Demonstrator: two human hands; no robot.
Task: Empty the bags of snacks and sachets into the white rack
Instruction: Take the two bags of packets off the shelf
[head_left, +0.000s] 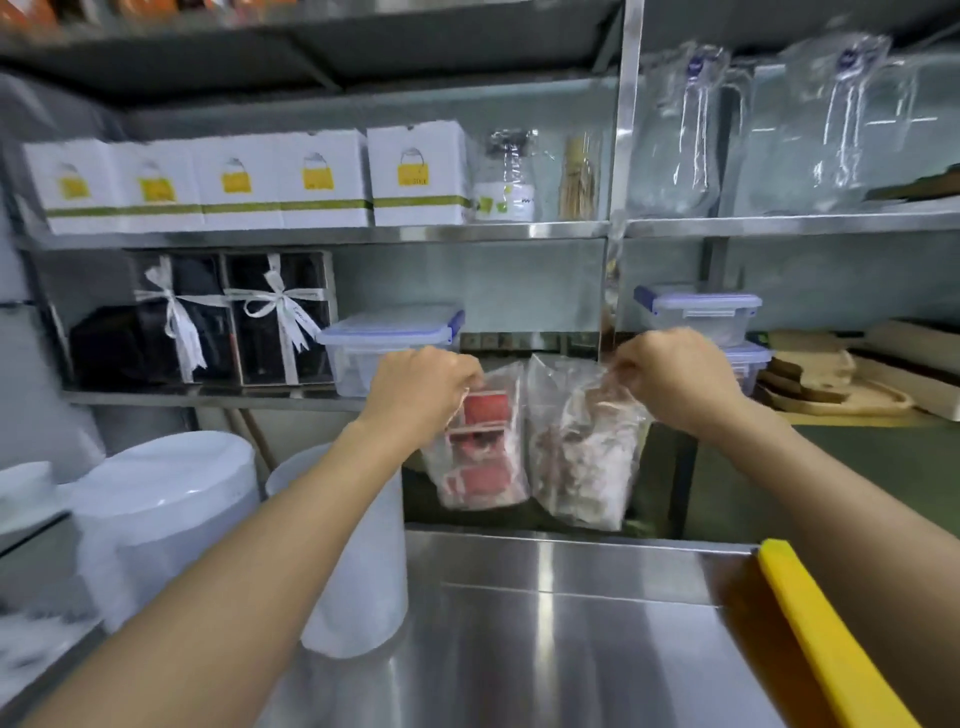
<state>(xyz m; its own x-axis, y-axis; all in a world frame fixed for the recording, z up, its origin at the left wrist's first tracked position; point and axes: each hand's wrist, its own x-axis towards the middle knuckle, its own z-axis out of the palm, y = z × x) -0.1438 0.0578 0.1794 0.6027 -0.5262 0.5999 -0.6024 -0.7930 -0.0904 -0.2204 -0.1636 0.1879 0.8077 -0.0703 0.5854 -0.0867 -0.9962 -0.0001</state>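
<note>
Above the far edge of the steel worktop (571, 649), two clear plastic bags hung side by side in the air, each held by its top. The left hand (423, 387) was closed in a pinch on the upper corner of the bag of red packets (480, 447); the right hand (675, 376) was closed the same way on the top edge of the bag of pale sachets (582, 452). Both bags hung with their long axis upright — mouths up at the fingers, bottoms pointing down toward the worktop — and the left one tilted slightly, its lower end swung to the right. The two bags touched or nearly touched along their inner sides; blur made it hard to tell which.

Behind them stood metal shelves (332, 234). A row of white boxes (249, 182) with yellow labels sat on the upper shelf, and dark gift boxes (234, 322) tied with white ribbon on the one below, just beside a clear tub (389, 353) with a blue-clipped lid. More lidded tubs (698, 312) were stacked behind the right hand. White buckets (166, 514) stood at the left, near the left forearm, and a yellow board (826, 639) lay along the worktop's right edge.
</note>
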